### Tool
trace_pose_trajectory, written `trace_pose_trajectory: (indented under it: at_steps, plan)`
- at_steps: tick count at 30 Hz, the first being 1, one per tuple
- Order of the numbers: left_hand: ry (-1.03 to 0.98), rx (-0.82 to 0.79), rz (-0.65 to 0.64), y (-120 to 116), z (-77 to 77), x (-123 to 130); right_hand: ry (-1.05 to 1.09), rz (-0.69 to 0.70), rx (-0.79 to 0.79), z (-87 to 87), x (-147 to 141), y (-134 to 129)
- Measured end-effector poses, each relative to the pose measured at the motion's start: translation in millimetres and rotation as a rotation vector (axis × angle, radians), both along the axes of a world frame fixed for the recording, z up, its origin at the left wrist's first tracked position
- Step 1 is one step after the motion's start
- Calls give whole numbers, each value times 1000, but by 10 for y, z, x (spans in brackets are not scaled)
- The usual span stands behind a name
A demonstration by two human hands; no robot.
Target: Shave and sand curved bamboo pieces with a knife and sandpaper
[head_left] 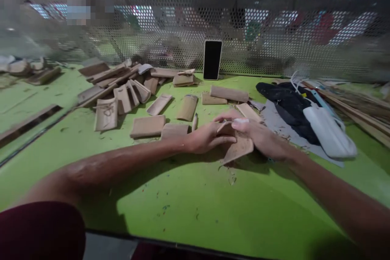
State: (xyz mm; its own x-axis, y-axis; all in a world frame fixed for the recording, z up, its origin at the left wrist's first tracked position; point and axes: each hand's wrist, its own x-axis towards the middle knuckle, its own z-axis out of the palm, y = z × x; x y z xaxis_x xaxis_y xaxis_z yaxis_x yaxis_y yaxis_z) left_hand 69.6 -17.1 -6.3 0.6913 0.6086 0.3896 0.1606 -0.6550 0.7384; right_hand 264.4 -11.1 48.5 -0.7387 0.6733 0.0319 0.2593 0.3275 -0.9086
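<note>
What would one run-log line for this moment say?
left hand: on curved tan wooden piece | right hand: holds same piece | surface: green table | behind: upright black phone

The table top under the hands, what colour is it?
Bright green table top, seen best in the head view.

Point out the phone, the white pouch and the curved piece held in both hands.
phone [212,59], head view, middle of its dark screen.
white pouch [329,132], head view, middle of its body.
curved piece [239,148], head view, bare lower part between the hands.
</note>
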Motion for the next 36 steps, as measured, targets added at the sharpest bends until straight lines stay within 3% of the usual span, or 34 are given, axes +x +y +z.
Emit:
trace_pose_trajectory:
  at_steps: [2,6,9,13,18,24,28,32,36]
  plan:
    - [-9,0,-13,-1,-8,-2,-29,-28,15,32,9,-37]
    - [-10,-106,3,-39,3,-19,-7,45,98,87,-77,31]
    - [35,-150,21,-49,35,-16,-7,38,-9,64,-51,25]
    - [78,-120,8,-13,39,-2,-62,-91,-50,56,41,-114]
    - [40,-153,1,6,9,-22,-43,-16,73,104,-58,-46]
    - [18,-138,-13,-27,13,-17,-91,-95,-2,105,-7,-150]
    - [34,-114,37,-48,9,-9,-82,-21,100,154,-71,-129]
    - [42,-117,35,-30,6,-4,-99,5,40,123,-25,-37]
    - [56,-84,25,-32,-12,-15,-38,-47,-10,90,33,-142]
